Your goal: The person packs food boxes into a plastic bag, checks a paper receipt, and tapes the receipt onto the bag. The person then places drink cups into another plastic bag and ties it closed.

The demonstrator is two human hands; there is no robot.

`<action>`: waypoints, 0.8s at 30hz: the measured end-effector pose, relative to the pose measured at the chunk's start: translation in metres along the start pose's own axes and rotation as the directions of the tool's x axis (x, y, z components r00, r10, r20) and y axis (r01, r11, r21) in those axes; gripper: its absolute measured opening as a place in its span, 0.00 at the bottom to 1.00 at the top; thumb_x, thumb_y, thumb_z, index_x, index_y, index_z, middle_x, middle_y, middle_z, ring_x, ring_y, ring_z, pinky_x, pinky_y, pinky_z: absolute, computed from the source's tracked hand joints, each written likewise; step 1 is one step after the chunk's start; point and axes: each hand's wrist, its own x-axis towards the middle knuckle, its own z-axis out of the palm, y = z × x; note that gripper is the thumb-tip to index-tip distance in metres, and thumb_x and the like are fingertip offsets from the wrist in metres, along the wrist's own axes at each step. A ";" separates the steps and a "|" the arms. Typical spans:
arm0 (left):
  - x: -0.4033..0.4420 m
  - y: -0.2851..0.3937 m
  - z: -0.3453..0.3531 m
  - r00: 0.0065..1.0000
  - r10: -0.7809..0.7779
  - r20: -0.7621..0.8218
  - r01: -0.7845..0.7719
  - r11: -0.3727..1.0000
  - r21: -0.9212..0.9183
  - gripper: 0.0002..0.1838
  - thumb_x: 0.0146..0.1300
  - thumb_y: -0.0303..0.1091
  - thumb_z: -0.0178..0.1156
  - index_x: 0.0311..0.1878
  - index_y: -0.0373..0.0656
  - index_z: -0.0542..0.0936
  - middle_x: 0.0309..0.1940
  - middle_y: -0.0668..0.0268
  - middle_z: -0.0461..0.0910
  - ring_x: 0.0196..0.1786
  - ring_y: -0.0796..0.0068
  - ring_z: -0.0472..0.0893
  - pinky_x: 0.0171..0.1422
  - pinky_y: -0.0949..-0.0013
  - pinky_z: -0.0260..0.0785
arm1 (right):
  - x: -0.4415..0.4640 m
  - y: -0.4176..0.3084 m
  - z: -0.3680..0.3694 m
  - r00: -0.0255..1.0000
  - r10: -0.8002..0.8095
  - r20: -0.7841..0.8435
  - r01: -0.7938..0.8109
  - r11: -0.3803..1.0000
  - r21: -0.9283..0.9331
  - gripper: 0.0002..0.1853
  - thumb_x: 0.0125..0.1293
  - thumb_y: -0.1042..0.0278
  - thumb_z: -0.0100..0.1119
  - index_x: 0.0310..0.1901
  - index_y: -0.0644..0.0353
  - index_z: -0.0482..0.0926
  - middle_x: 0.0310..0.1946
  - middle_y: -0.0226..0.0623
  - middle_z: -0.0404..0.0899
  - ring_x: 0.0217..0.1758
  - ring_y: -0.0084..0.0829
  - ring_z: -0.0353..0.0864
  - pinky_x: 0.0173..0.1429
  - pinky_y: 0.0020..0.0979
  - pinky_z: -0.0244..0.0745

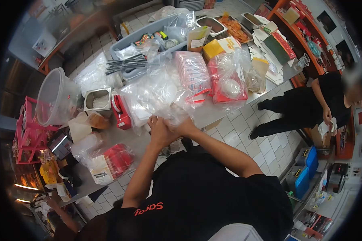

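Both of my hands are close together at the table's near edge, at the lower side of a large clear plastic bag [165, 90] with pale round items inside. My left hand [161, 130] has its fingers bent against the bag's plastic. Beside it on the right, my right hand [182, 125] is closed on the same plastic, its fingertips partly hidden by the film. A red tape dispenser [121, 113] stands just left of the bag. Pink packs [192, 74] lie beyond it to the right.
A grey-blue bin [122, 46] of packets stands behind the bag. Left are a clear bucket [56, 96], a metal container [97, 99] and a red-and-white pack [116, 161]. Bagged bowls [230, 85] lie right. Another person [309, 100] stands at the right; a co-worker's arm [62, 211] shows lower left.
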 end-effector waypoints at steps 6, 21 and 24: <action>0.008 -0.058 0.075 0.916 0.212 -0.341 -0.246 0.967 -0.059 0.29 0.51 0.46 0.67 0.56 0.41 0.78 0.48 0.51 0.78 0.56 0.45 0.73 0.60 0.47 0.59 | -0.024 -0.014 0.117 0.861 0.376 -0.344 -0.389 0.921 0.031 0.20 0.59 0.60 0.63 0.48 0.66 0.80 0.47 0.56 0.80 0.55 0.51 0.77 0.65 0.46 0.68; 0.060 -0.002 -0.099 0.840 -0.388 0.379 0.486 0.229 -0.843 0.17 0.69 0.43 0.56 0.46 0.36 0.82 0.39 0.58 0.85 0.39 0.66 0.85 0.39 0.63 0.76 | -0.031 -0.005 -0.072 0.775 -0.406 -0.485 0.248 0.901 -0.357 0.37 0.49 0.61 0.74 0.64 0.46 0.72 0.70 0.46 0.61 0.76 0.51 0.55 0.74 0.60 0.53; 0.043 0.022 -0.140 0.934 -0.212 0.287 0.294 0.003 -0.956 0.22 0.71 0.47 0.55 0.50 0.34 0.82 0.43 0.56 0.84 0.42 0.64 0.84 0.49 0.62 0.76 | 0.013 0.003 -0.109 0.761 -0.444 -0.473 0.410 0.894 -0.180 0.33 0.50 0.66 0.73 0.61 0.47 0.76 0.62 0.43 0.72 0.69 0.47 0.70 0.68 0.47 0.67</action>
